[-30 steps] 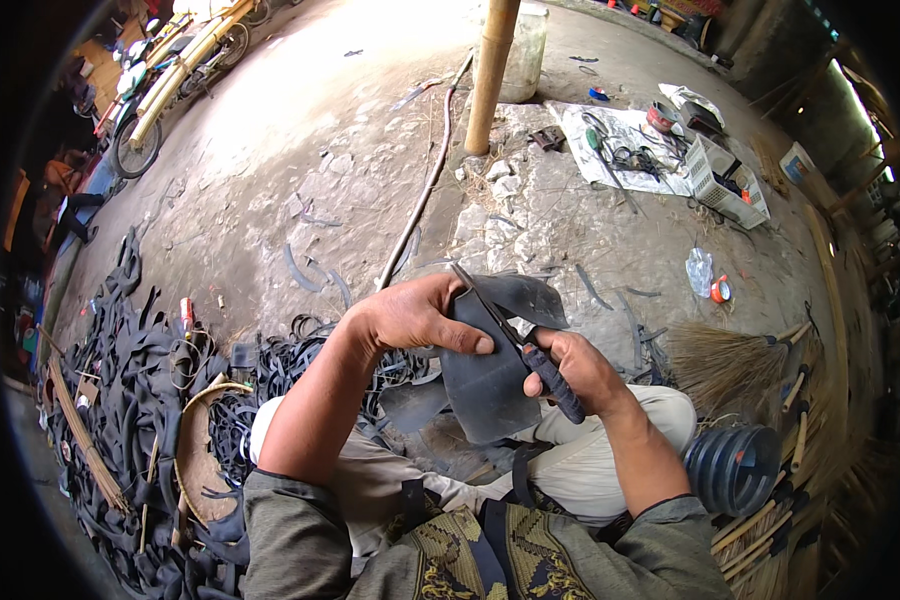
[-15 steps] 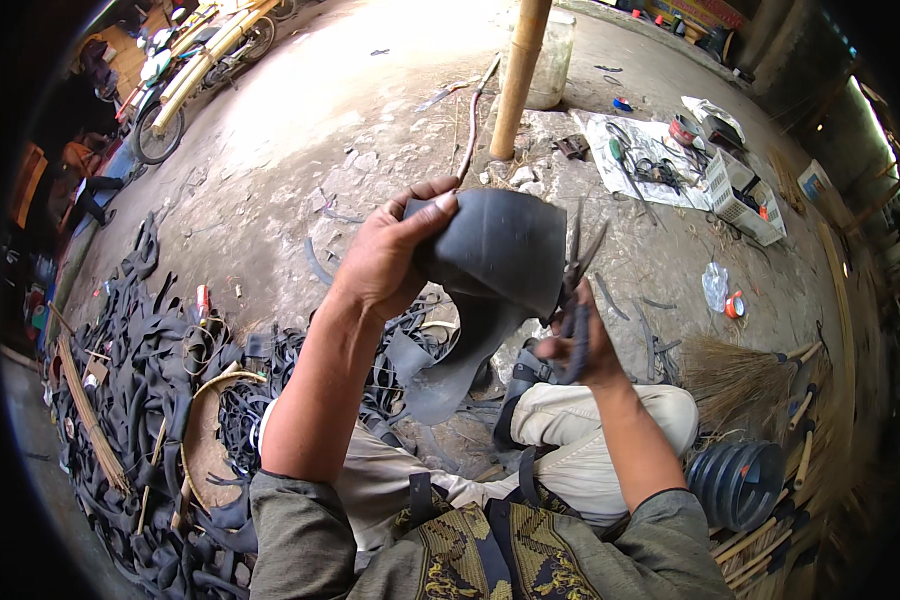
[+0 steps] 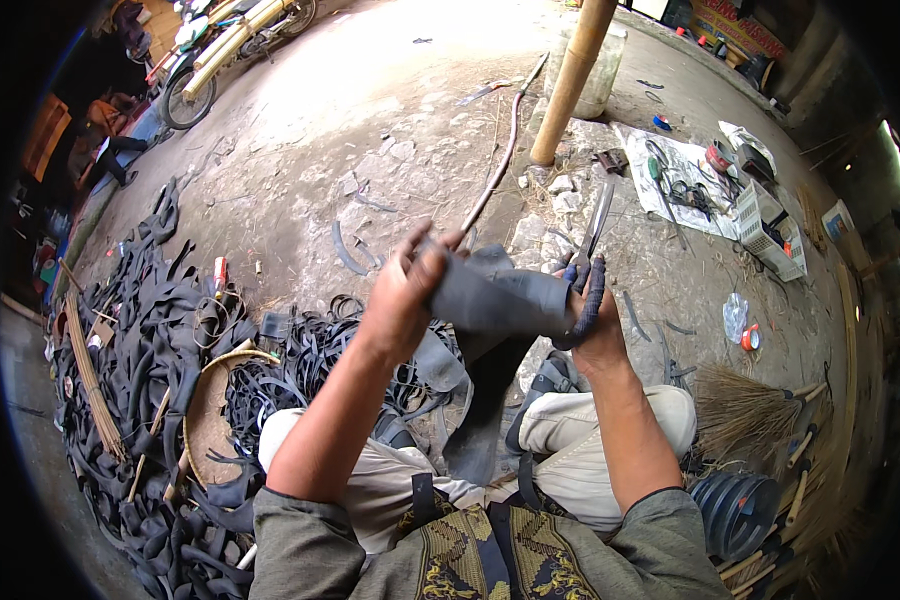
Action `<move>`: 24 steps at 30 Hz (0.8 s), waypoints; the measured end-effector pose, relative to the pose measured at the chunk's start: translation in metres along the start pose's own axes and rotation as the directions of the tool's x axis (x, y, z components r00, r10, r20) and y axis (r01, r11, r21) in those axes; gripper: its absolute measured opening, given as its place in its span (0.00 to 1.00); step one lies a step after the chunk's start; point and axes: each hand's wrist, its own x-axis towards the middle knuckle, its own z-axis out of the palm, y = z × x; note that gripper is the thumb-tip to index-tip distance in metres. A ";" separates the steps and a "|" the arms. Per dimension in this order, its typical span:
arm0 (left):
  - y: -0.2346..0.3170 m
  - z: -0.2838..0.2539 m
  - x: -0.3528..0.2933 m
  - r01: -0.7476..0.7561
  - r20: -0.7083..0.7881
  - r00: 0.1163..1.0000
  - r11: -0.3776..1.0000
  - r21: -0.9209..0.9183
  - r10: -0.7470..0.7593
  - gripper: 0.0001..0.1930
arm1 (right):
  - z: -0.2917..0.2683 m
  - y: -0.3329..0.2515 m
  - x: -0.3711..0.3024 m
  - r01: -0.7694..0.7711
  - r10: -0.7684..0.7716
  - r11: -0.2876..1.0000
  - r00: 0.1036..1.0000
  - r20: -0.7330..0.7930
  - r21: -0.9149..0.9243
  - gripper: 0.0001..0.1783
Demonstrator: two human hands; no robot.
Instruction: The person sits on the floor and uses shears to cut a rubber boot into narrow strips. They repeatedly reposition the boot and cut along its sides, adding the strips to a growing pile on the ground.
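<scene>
A wide strip of black rubber (image 3: 505,303) is stretched between my hands, and its long end hangs down toward my lap. My left hand (image 3: 395,305) grips the strip's left end, its fingers slightly blurred. In my right hand (image 3: 602,340) is a pair of scissors (image 3: 596,232), with dark wrapped handles and blades pointing up and away, nearly together. The strip's right end lies against the right hand by the scissor handles; whether the fingers pinch it too is hidden.
Heaped black rubber pieces (image 3: 135,350) cover the floor at left, beside thin cut strips (image 3: 305,355). A bamboo post (image 3: 570,85) stands ahead. Tools lie on a white sheet (image 3: 660,200) near a white basket (image 3: 770,235). Brooms (image 3: 745,405) and a dark ribbed coil (image 3: 735,510) lie right.
The rubber has come lower and turned, folding into a narrower band. My right hand has rotated the scissors; their blades were spread beside the rubber and are now nearly together, pointing upward.
</scene>
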 end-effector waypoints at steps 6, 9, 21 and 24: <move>-0.008 -0.028 -0.031 -0.142 0.231 0.969 0.961 0.236 0.086 0.60 | 0.007 0.021 0.011 0.009 -0.028 0.971 0.997 -0.078 -0.239 0.09; -0.003 -0.038 -0.039 -0.102 0.296 0.955 0.931 0.351 -0.007 0.51 | 0.011 0.025 0.014 -0.022 0.012 0.988 0.998 -0.067 -0.153 0.10; -0.014 -0.040 -0.068 -0.351 0.297 0.936 0.479 0.805 0.188 0.46 | 0.018 0.018 0.007 -0.029 0.014 0.988 0.995 -0.100 -0.151 0.10; -0.018 -0.037 -0.073 -0.326 0.205 0.945 0.705 0.630 0.254 0.24 | 0.023 0.020 0.003 -0.091 0.094 0.993 0.995 0.036 -0.073 0.07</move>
